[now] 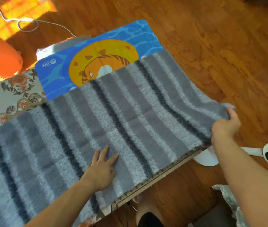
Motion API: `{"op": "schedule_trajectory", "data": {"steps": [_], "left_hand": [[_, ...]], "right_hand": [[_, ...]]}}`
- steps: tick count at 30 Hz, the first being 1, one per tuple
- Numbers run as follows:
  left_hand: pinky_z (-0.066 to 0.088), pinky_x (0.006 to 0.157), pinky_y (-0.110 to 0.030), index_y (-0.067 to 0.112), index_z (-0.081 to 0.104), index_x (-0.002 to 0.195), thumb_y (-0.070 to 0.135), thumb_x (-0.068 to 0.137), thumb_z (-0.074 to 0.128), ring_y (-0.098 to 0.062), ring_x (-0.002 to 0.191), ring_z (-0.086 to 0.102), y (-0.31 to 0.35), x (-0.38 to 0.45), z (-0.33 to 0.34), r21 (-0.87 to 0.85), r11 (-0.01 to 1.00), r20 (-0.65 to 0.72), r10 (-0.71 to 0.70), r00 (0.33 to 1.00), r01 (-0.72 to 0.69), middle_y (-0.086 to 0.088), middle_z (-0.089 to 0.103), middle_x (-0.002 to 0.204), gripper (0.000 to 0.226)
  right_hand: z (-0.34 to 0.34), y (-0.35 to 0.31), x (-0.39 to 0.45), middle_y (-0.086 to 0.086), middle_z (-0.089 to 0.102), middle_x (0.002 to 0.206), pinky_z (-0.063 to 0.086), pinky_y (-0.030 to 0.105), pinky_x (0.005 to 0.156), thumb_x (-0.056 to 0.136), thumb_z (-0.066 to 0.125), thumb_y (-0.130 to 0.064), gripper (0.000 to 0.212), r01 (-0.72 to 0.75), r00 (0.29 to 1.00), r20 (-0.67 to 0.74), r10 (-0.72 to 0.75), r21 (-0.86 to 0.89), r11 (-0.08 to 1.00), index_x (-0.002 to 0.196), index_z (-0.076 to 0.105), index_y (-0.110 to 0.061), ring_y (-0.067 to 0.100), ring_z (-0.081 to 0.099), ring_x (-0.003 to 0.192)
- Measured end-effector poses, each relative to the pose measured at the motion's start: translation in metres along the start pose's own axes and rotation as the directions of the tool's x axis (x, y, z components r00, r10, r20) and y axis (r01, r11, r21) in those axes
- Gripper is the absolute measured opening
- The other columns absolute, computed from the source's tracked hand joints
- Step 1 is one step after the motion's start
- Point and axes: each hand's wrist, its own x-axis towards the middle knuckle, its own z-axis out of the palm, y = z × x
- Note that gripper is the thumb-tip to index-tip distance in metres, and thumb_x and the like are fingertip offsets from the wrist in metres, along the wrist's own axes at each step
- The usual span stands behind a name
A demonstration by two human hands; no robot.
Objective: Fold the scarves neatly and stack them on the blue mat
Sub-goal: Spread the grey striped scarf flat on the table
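Two hands working one fuzzy grey striped scarf (113, 115) on the tabletop (12, 94).
My left hand (102, 167) is pressing flat, fingers spread, on the scarf near its front edge, while my right hand (226, 123) is pinching its right end just past the tabletop's edge. The scarf is lying open, covering the near part of the blue mat with the tiger print (97, 51).

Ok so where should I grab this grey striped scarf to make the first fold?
Probably at its short right end. The scarf lies flat across the blue mat, and that end hangs past the table edge, so fingers can get under it from the right. The right hand already pinches one corner there while the left hand presses the middle flat.
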Motion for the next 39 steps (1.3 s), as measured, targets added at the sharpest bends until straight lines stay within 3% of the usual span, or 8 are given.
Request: {"op": "schedule_trajectory", "data": {"steps": [4,7,14,20,26,31,36,39], "left_hand": [[0.009,0.127,-0.050,0.041,0.005,0.161,0.042,0.105,0.042,-0.031,0.154,-0.021,-0.005,-0.001,-0.003,-0.090,0.995,-0.017,0.037,0.999,-0.038,0.004,-0.025,0.166,0.067],[0.006,0.127,-0.045,0.039,0.009,0.161,0.041,0.104,0.045,-0.026,0.155,-0.017,-0.015,-0.003,0.002,-0.166,0.983,-0.080,0.069,0.994,-0.082,0.004,-0.019,0.168,0.067],[0.007,0.128,-0.042,0.038,0.010,0.161,0.036,0.106,0.039,-0.029,0.155,-0.013,-0.065,-0.051,0.048,-0.291,0.954,-0.269,-0.153,0.951,0.072,-0.001,-0.014,0.169,0.063],[0.013,0.126,-0.048,0.039,-0.001,0.161,0.046,0.105,0.036,-0.035,0.155,-0.008,-0.222,-0.136,0.142,-0.504,0.753,-0.157,-0.562,0.812,0.424,-0.010,-0.011,0.169,0.067],[0.014,0.124,-0.050,0.030,0.012,0.162,0.048,0.106,0.035,-0.039,0.154,0.003,-0.398,-0.245,0.250,-0.802,0.259,0.089,-0.840,0.536,0.538,-0.018,0.003,0.168,0.063],[0.023,0.118,-0.053,0.015,0.022,0.158,0.051,0.103,0.034,-0.045,0.146,0.021,-0.516,-0.315,0.339,-0.831,-0.200,0.359,-0.905,0.227,0.519,-0.026,0.021,0.161,0.067],[0.045,0.102,-0.044,-0.007,0.053,0.124,0.035,0.101,0.054,-0.045,0.117,0.055,-0.572,-0.331,0.366,-0.859,-0.484,0.510,-0.839,0.192,0.166,-0.026,0.057,0.126,0.048],[0.035,0.113,-0.054,0.005,0.034,0.150,0.041,0.088,0.066,-0.046,0.134,0.038,-0.576,-0.329,0.358,-0.837,-0.536,0.544,-0.837,0.058,0.112,-0.028,0.035,0.151,0.079]], "right_hand": [[-0.006,0.019,0.006,0.010,0.042,0.151,0.044,0.043,0.101,0.087,0.059,-0.010,0.069,-0.134,0.991,-0.080,0.111,-0.417,0.899,0.151,0.034,-0.013,0.034,0.052,0.126],[0.004,0.026,-0.033,0.004,0.007,0.166,0.038,0.051,0.110,0.087,0.065,-0.009,0.084,0.172,0.983,0.128,-0.134,-0.900,0.400,0.158,0.022,-0.020,0.036,0.023,0.147],[0.083,0.090,-0.178,0.007,0.003,0.167,0.025,0.043,0.121,0.097,0.056,-0.014,0.067,0.786,0.618,0.778,0.111,-0.607,-0.119,0.156,0.026,-0.020,0.031,0.006,0.152],[0.139,0.187,-0.368,0.008,0.002,0.166,0.025,0.043,0.119,0.095,0.048,-0.015,0.064,0.970,0.223,0.927,0.302,-0.179,-0.166,0.155,0.028,-0.023,0.033,0.007,0.150],[0.154,0.298,-0.535,0.005,-0.012,0.166,0.026,0.042,0.119,0.093,0.050,-0.016,0.072,0.951,0.002,0.868,0.496,0.152,-0.269,0.157,0.019,-0.029,0.035,-0.001,0.151],[0.155,0.371,-0.628,0.000,-0.024,0.164,0.015,0.043,0.123,0.100,0.046,-0.022,0.075,0.893,-0.094,0.809,0.580,0.327,-0.311,0.160,0.003,-0.034,0.034,-0.014,0.152],[0.155,0.413,-0.672,-0.002,-0.022,0.165,0.009,0.046,0.125,0.102,0.046,-0.032,0.071,0.855,-0.079,0.808,0.584,0.356,-0.377,0.159,0.004,-0.035,0.032,-0.015,0.152],[0.174,0.415,-0.686,0.004,-0.010,0.167,0.014,0.045,0.123,0.102,0.046,-0.031,0.066,0.854,-0.109,0.858,0.502,0.340,-0.394,0.159,0.014,-0.026,0.033,-0.004,0.152]]}}
